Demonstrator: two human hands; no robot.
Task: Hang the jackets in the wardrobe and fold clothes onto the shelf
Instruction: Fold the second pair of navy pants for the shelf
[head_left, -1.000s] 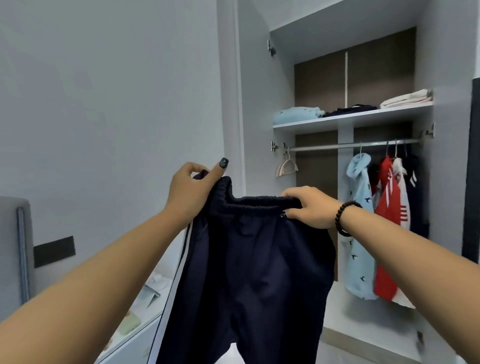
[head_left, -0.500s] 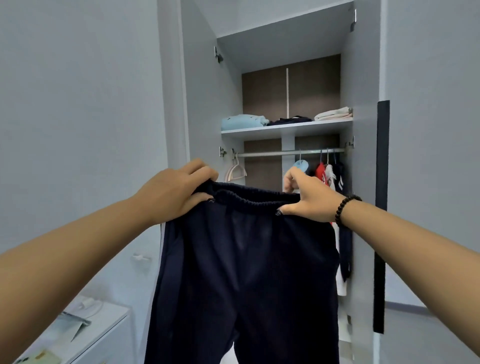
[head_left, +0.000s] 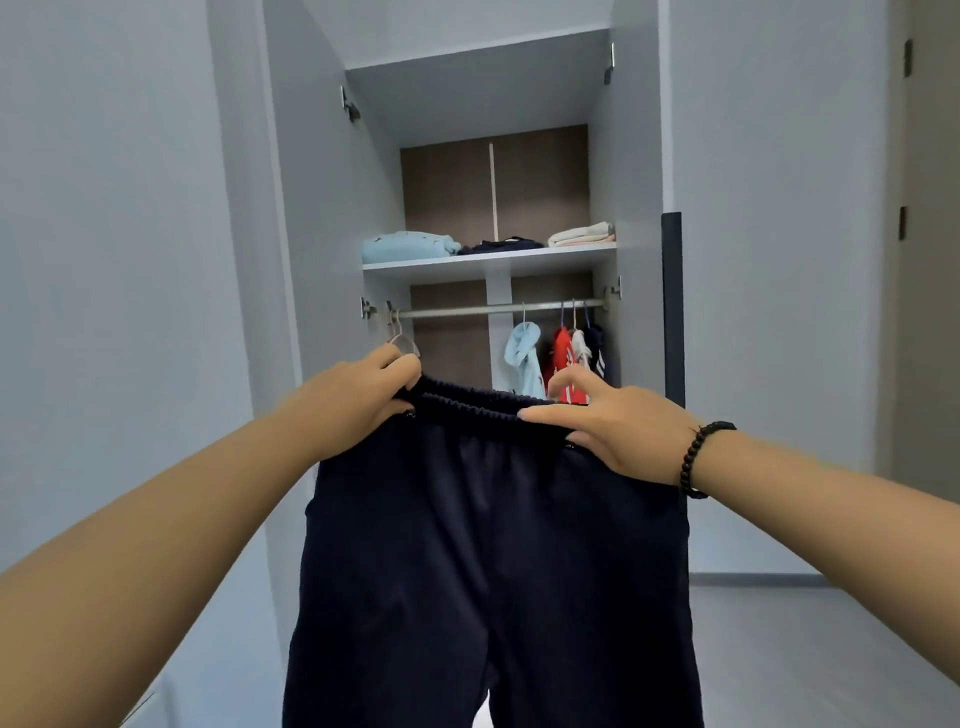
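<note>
While two hands (head_left: 358, 405) (head_left: 618, 431) grip one trousers (head_left: 493, 545)

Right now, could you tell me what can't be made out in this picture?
All in the head view:
- Navy trousers: legs cut off by the bottom edge.
- Hanging jackets: lower parts hidden behind the trousers' waistband and the right hand.
- Dark folded item on the shelf: too small to identify.
- Left hand: fingertips hidden inside the waistband.

Grey floor (head_left: 810, 649), pale walls (head_left: 104, 260)
</note>
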